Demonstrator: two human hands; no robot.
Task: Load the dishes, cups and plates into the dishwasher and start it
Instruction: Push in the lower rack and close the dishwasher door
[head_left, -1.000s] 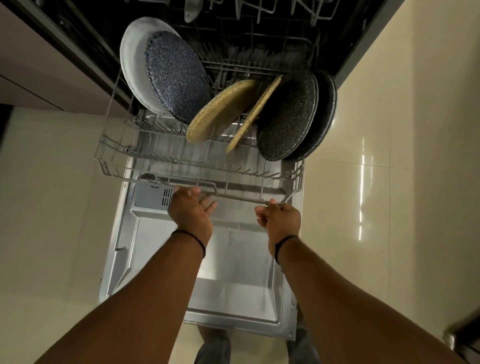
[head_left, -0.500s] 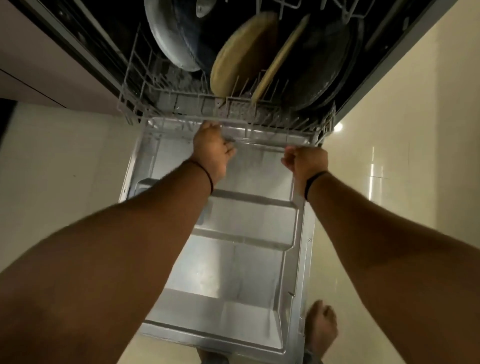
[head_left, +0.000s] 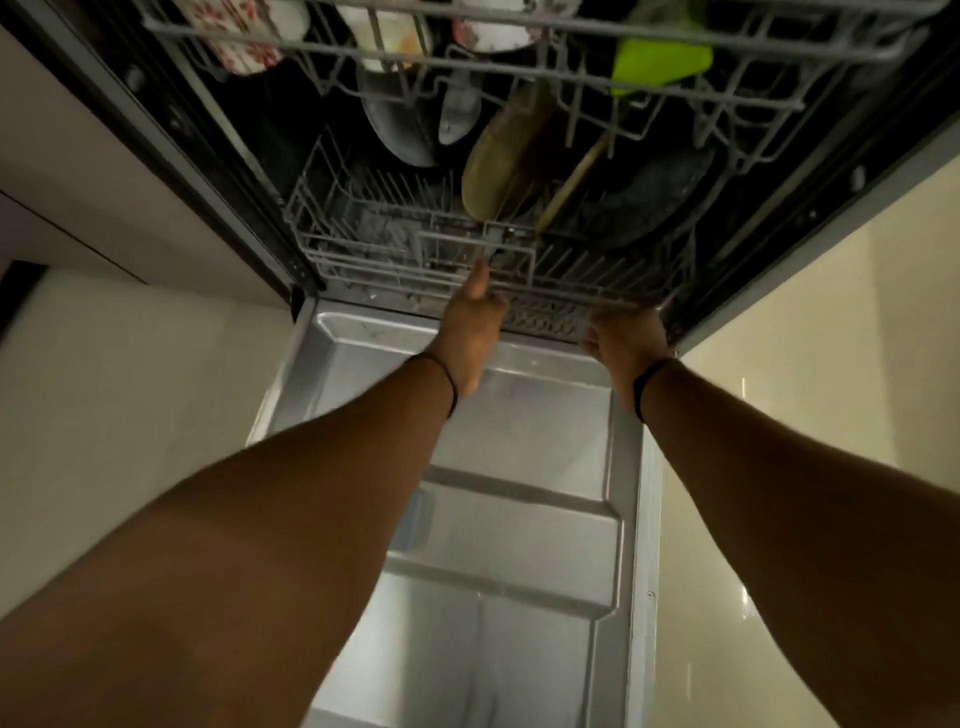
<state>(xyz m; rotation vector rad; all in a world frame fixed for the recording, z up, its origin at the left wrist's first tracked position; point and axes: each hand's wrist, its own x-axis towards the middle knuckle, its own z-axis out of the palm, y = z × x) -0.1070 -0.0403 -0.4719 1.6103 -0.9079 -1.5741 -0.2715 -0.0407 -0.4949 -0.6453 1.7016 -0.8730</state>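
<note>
The lower rack (head_left: 363, 249) sits inside the dishwasher tub. It holds a grey plate (head_left: 395, 130), two tan plates (head_left: 498, 166) and dark speckled plates (head_left: 649, 208), all standing on edge. My left hand (head_left: 475, 322) presses on the rack's front rail with a finger stretched up against the wire. My right hand (head_left: 623, 338) is at the same rail further right, blurred, with its fingers curled at the rail's edge. The upper rack (head_left: 571, 73) above carries cups (head_left: 239, 31) and a green item (head_left: 660, 62).
The steel dishwasher door (head_left: 519, 519) lies open flat below my arms. Cabinet fronts (head_left: 104, 182) flank the left side, and a pale tiled floor (head_left: 805, 364) runs on the right and left of the door.
Both hands have pushed the lower rack with its plates from fully out over the door back into the tub. The upper rack has come into view.
</note>
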